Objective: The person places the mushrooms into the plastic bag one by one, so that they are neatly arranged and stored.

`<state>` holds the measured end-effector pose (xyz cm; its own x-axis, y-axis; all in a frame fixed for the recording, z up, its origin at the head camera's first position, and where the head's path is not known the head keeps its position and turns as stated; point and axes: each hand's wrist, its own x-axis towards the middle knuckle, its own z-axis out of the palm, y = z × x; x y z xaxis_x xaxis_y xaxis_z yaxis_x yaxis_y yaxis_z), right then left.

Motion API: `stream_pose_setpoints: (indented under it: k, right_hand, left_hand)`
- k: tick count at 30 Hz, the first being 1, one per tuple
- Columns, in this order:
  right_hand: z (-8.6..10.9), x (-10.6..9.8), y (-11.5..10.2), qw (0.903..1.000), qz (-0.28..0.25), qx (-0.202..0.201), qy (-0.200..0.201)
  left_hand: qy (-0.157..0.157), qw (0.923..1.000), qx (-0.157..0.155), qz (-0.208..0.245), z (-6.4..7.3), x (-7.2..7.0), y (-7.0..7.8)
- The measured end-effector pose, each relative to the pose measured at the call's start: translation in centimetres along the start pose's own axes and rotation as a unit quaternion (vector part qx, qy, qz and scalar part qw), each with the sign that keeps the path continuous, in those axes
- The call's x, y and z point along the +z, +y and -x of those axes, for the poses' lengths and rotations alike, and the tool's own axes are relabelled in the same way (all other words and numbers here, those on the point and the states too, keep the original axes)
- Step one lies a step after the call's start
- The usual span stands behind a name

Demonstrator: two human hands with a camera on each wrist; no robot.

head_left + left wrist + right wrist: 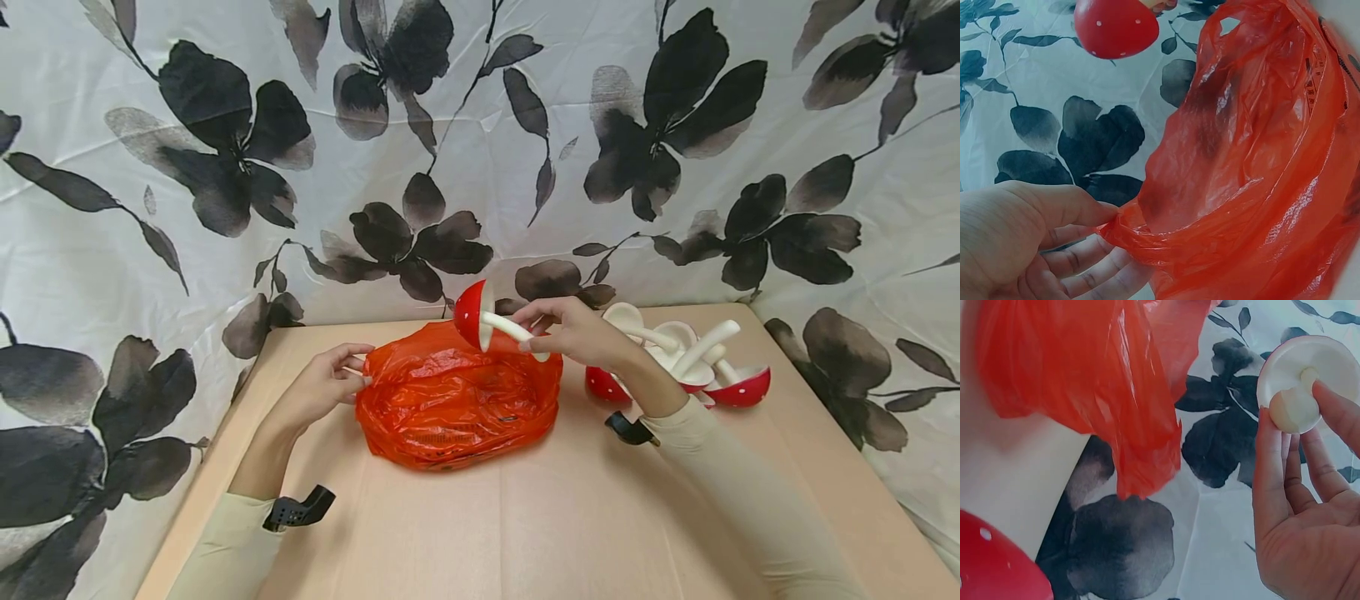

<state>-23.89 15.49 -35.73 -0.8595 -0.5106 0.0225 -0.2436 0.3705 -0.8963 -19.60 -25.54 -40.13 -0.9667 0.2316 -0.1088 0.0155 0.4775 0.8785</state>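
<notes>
At the pale desk [465, 533], I see a person's left hand [330, 379] pinching the rim of a crinkled orange plastic bag [465, 408]. The right hand [573, 333] grips a red-capped toy mushroom [472, 315] by its white stem, raised near the bag; more mushrooms [701, 350] lie heaped to the right.

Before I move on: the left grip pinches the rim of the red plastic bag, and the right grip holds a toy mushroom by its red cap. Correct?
Not quite: the head view shows the right grip holding the toy mushroom by its white stem, not its red cap. The left grip does pinch the rim of the red plastic bag.
</notes>
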Motion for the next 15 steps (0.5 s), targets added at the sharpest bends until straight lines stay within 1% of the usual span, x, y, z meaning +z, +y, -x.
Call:
stream_pose_setpoints:
  k: [6, 11, 15]
  right_hand:
    - [-0.6, 1.0, 0.3, 0.9998, 0.006, 0.012, -0.015]
    - [-0.9, 2.1, 0.5, 0.9994, 0.024, 0.009, -0.021]
    - [-1.2, 2.9, 0.7, 0.9992, 0.022, 0.008, -0.032]
  left_hand:
    - [-0.003, 1.0, 0.004, 0.004, 0.0, 0.0, -0.1]
    - [-0.005, 0.9999, 0.007, 0.008, 0.0, 0.1, 0.0]
    - [-0.005, 1.0, 0.004, 0.003, -0.1, 0.1, 0.1]
